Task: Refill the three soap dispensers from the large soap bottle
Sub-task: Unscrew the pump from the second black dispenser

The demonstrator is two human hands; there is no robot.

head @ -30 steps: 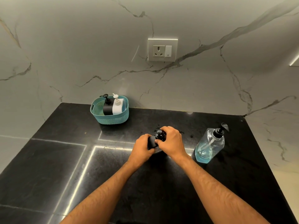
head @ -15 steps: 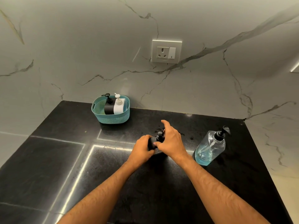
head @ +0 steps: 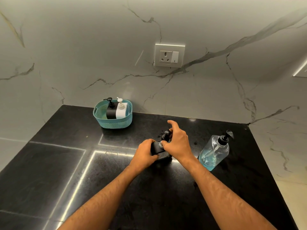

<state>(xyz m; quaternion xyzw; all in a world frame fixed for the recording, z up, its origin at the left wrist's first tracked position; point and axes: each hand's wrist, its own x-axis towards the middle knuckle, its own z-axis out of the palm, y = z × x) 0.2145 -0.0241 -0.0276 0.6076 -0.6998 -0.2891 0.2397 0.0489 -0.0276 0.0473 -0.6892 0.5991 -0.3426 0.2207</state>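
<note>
A small black soap dispenser (head: 157, 148) stands on the black counter (head: 83, 163) in the middle. My left hand (head: 144, 151) grips its body from the left. My right hand (head: 177, 141) pinches its black pump head (head: 166, 134), which looks raised a little off the dispenser's neck; the forefinger sticks out straight. The large clear soap bottle (head: 214, 151), with blue liquid low inside and a black pump, stands to the right, apart from my hands. A black dispenser (head: 110, 110) and a white dispenser (head: 121, 110) stand side by side in a teal basket (head: 114, 124) at the back left.
A marble wall with a socket plate (head: 169, 55) rises behind the counter. The counter's right edge runs just past the large bottle, with pale floor beyond it. Light streaks reflect on the counter's left part.
My right hand has turned on the pump head, its forefinger lifting straight, and the pump head now sits a bit higher. The left hand keeps its hold on the dispenser.
</note>
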